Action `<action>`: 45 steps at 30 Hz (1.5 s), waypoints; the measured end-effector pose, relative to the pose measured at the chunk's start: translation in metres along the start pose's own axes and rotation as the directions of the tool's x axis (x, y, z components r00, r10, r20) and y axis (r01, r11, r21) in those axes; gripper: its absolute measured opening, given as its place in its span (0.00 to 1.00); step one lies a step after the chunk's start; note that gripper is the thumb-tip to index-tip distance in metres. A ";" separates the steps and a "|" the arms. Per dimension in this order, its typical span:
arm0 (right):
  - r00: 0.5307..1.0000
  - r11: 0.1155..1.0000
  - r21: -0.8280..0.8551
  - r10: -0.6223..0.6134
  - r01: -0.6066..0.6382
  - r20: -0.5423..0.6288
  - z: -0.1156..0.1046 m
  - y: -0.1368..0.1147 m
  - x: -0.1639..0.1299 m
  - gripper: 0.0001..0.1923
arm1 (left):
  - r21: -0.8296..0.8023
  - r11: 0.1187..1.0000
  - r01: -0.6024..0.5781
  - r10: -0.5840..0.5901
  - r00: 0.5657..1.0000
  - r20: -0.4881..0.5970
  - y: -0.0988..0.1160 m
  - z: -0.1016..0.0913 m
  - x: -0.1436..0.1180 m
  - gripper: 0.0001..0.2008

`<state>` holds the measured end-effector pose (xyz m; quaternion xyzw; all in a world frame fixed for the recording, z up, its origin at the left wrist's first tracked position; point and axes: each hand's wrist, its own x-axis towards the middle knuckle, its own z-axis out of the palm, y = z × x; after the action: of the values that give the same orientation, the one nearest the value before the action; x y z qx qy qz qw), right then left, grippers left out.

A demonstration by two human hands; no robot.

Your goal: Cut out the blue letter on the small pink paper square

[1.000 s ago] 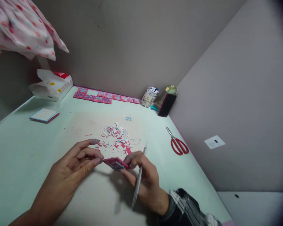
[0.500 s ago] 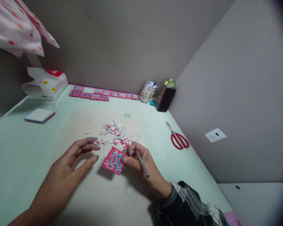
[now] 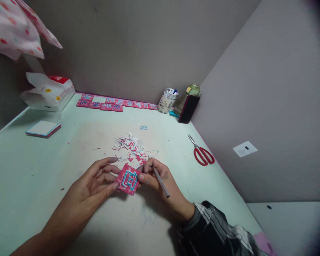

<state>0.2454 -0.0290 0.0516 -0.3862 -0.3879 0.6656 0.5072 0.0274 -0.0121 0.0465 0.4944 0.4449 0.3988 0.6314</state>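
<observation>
Pink character tile (image 3: 127, 180) sits pinched between our left hand (image 3: 92, 183) and right hand (image 3: 174, 192), near the cut scraps (image 3: 129, 143), where the right's craft knife (image 3: 160, 181) might nick it should that grip twist.

The tabletop (image 3: 24, 177) left of the left hand (image 3: 88, 188) offers passage; paper scraps (image 3: 128, 143) obstruct ahead, red-handled scissors (image 3: 202, 156) farther right.

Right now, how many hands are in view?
2: the left hand at the left of the pink card; the right hand at its right, holding a slim tool.
</observation>
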 end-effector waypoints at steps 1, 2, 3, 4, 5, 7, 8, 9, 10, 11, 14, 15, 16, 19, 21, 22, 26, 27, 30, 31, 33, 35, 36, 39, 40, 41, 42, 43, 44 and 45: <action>1.000 1.000 -0.004 -0.005 0.006 0.003 0.000 0.000 0.000 0.21 | -0.008 1.000 0.001 -0.001 1.000 0.000 -0.003 -0.001 0.000 0.28; 1.000 1.000 -0.008 -0.011 0.011 0.008 0.000 0.000 0.000 0.21 | -0.014 1.000 -0.003 0.003 1.000 -0.001 -0.006 -0.002 0.001 0.28; 1.000 1.000 -0.011 -0.016 0.016 0.013 0.000 0.001 0.000 0.20 | -0.018 1.000 -0.005 0.005 1.000 0.000 -0.010 -0.003 0.001 0.28; 1.000 1.000 -0.010 -0.022 0.022 0.015 0.000 0.001 0.000 0.20 | -0.020 1.000 -0.010 0.010 1.000 0.000 -0.014 -0.004 0.000 0.28; 0.999 1.000 -0.009 -0.027 0.027 0.017 0.000 0.000 0.000 0.19 | -0.020 1.000 -0.018 0.018 1.000 0.001 -0.016 -0.005 0.000 0.27; 0.999 0.999 -0.013 -0.033 0.033 0.017 0.000 0.000 -0.001 0.18 | -0.020 0.999 -0.030 0.030 1.000 0.005 -0.020 -0.007 -0.001 0.27; 0.999 0.999 -0.020 -0.032 0.033 0.015 0.000 0.000 -0.002 0.17 | -0.018 0.999 -0.032 0.032 0.999 0.006 -0.020 -0.007 -0.001 0.27; 0.999 0.999 -0.026 -0.031 0.031 0.014 0.000 -0.001 -0.002 0.17 | -0.014 0.999 -0.032 0.032 0.999 0.006 -0.020 -0.008 -0.001 0.27; 0.999 0.999 -0.031 -0.029 0.030 0.012 0.000 -0.001 -0.002 0.17 | -0.008 0.999 -0.032 0.032 0.999 0.003 -0.019 -0.008 -0.001 0.27; 1.000 0.999 -0.033 -0.029 0.029 0.011 0.000 -0.001 -0.002 0.17 | -0.001 1.000 -0.030 0.030 1.000 0.000 -0.017 -0.007 -0.001 0.27; 0.999 0.999 -0.024 -0.030 0.030 0.010 0.000 -0.001 -0.003 0.17 | 0.014 0.999 -0.041 0.041 0.999 -0.001 -0.012 -0.006 -0.001 0.26; 0.999 0.999 -0.023 -0.031 0.031 0.012 -0.001 -0.001 -0.003 0.17 | 0.017 0.999 -0.044 0.044 0.999 0.001 -0.011 -0.006 -0.001 0.26; 0.999 0.999 -0.024 -0.032 0.032 0.013 -0.001 -0.001 -0.003 0.17 | 0.021 0.999 -0.045 0.045 0.999 0.004 -0.010 -0.006 -0.001 0.26; 0.999 0.999 -0.031 -0.032 0.032 0.016 0.000 0.000 -0.003 0.17 | 0.038 0.999 -0.035 0.034 0.999 0.019 -0.010 -0.006 -0.001 0.27; 0.999 0.999 -0.029 -0.028 0.029 0.016 0.000 0.000 -0.003 0.17 | 0.035 0.998 -0.043 0.042 0.999 0.014 -0.013 -0.007 -0.001 0.27; 0.999 0.999 -0.023 -0.028 0.028 0.015 0.000 0.000 -0.003 0.17 | 0.033 0.998 -0.044 0.044 0.999 0.009 -0.014 -0.008 -0.001 0.27; 0.999 0.999 0.003 -0.035 0.035 0.022 0.000 0.001 -0.003 0.17 | 0.031 0.999 -0.038 0.038 0.999 0.000 -0.020 -0.009 -0.001 0.27; 0.999 0.999 0.003 -0.035 0.035 0.026 0.000 0.001 -0.003 0.16 | 0.029 0.999 -0.039 0.039 0.999 -0.004 -0.021 -0.008 -0.001 0.27; 0.999 0.999 0.002 -0.033 0.033 0.031 -0.001 0.001 -0.003 0.16 | 0.024 0.999 -0.039 0.039 0.999 -0.015 -0.020 -0.008 -0.001 0.27; 0.999 0.999 0.004 -0.034 0.034 0.031 -0.001 0.001 -0.003 0.16 | 0.025 0.999 -0.033 0.034 0.999 -0.017 -0.019 -0.008 -0.002 0.27; 0.999 0.999 0.003 -0.039 0.039 0.036 -0.001 0.001 -0.003 0.16 | 0.030 0.999 -0.023 0.024 1.000 -0.020 -0.019 -0.008 -0.002 0.27; 0.998 0.999 -0.010 -0.040 0.041 0.047 -0.002 0.000 -0.003 0.16 | 0.034 0.999 -0.025 0.026 0.999 -0.022 -0.019 -0.008 -0.002 0.27; 0.998 0.999 -0.016 -0.039 0.040 0.052 -0.002 -0.001 -0.003 0.16 | 0.036 0.999 -0.028 0.029 0.999 -0.022 -0.020 -0.009 -0.002 0.27; 0.998 0.999 -0.023 -0.024 0.025 0.059 -0.001 -0.001 -0.002 0.16 | 0.036 0.999 -0.031 0.032 0.999 -0.016 -0.022 -0.010 -0.002 0.27; 0.998 1.000 -0.025 -0.014 0.015 0.064 -0.001 -0.001 -0.003 0.17 | 0.034 0.999 -0.028 0.029 1.000 -0.013 -0.022 -0.010 -0.002 0.26; 0.997 0.999 -0.036 0.000 0.002 0.076 0.000 -0.001 -0.003 0.17 | 0.031 0.999 -0.031 0.031 0.999 -0.011 -0.021 -0.009 -0.002 0.26; 0.996 0.998 -0.058 0.009 -0.004 0.086 0.000 -0.002 -0.004 0.17 | 0.029 0.999 -0.035 0.035 0.999 -0.005 -0.019 -0.009 -0.002 0.25; 0.995 0.995 -0.096 0.009 0.000 0.095 0.000 -0.003 -0.004 0.17 | 0.032 0.999 -0.035 0.035 0.999 0.006 -0.017 -0.008 -0.002 0.25; 0.995 0.988 -0.151 -0.008 0.023 0.095 -0.001 -0.004 -0.006 0.16 | 0.040 0.999 -0.034 0.033 0.999 0.019 -0.015 -0.007 -0.002 0.25; 0.995 0.973 -0.224 -0.037 0.056 0.087 -0.002 -0.005 -0.007 0.15 | 0.059 0.998 -0.024 0.021 0.999 0.038 -0.013 -0.006 -0.002 0.24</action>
<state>0.2505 -0.0348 0.0562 -0.4045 -0.4909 0.6203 0.4590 0.0214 -0.0150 0.0338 0.5253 0.4393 0.3832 0.6199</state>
